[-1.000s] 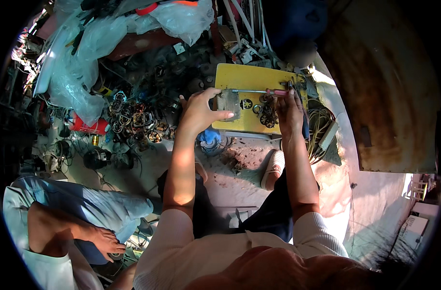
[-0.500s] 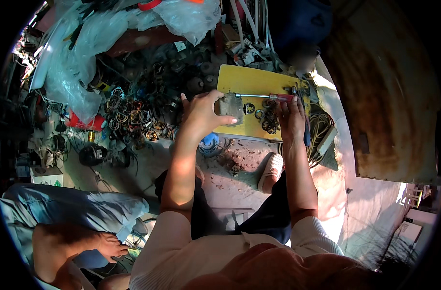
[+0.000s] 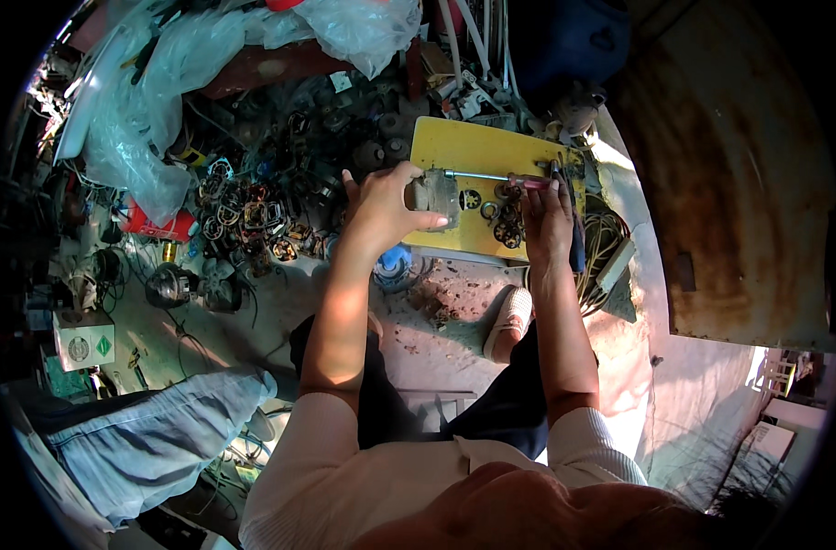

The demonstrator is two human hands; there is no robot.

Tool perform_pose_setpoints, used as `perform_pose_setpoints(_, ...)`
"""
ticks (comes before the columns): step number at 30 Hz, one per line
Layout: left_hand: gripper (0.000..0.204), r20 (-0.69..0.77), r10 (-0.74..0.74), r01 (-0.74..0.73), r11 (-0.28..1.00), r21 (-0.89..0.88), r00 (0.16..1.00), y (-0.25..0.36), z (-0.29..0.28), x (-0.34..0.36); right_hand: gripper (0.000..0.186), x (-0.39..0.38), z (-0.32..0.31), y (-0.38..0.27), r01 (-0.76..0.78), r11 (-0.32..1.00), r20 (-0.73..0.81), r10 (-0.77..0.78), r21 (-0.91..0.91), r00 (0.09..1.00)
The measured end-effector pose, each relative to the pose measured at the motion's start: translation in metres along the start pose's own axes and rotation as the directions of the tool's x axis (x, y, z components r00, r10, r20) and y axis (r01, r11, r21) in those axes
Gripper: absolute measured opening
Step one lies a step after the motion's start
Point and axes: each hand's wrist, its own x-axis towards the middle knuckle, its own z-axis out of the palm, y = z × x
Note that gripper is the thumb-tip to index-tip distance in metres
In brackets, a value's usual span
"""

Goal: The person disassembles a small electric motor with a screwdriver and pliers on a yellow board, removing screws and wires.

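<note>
My left hand is closed around a grey, block-shaped metal part, thumb along its near edge, over the yellow board. In my right hand is a screwdriver with a red handle. Its shaft points left, and the tip meets the upper side of the block; whether it is wedged in cannot be made out. Between my hands a dark slotted disc lies on the board. Several small round metal parts sit beside it, close to my right fingers.
Coils and motor parts are heaped on the left, below clear plastic sheeting. A cable coil lies right of the board, near a rusty metal panel. Another person's trouser leg is at lower left.
The other person's hand and forearm have left the lower left, and their leg has shifted. My two hands keep their hold on the block and screwdriver, the screwdriver now tilted slightly differently.
</note>
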Motion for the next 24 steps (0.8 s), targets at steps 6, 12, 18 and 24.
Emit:
perform_pose_setpoints(6,0.075,-0.009,0.009,-0.009,1.000,0.010,1.000,-0.004,0.003,0.000,0.030,0.007,-0.010,-0.006,-0.035,0.998,0.080,0.039,-0.047,0.996)
perform_pose_setpoints(12,0.076,0.000,-0.026,0.026,0.999,-0.030,1.000,-0.001,-0.003,-0.002,0.028,0.013,-0.016,-0.004,-0.045,0.999,0.067,0.044,0.010,0.997)
perform_pose_setpoints(18,0.074,0.031,-0.048,0.049,0.997,-0.053,0.998,-0.001,-0.004,-0.004,0.029,0.011,-0.016,-0.006,-0.111,0.993,0.120,0.115,-0.039,0.986)
perform_pose_setpoints(24,0.076,0.022,-0.031,0.032,0.999,-0.017,0.999,-0.002,0.002,-0.001,0.046,0.024,-0.022,-0.016,-0.051,0.992,0.135,0.066,-0.114,0.989)
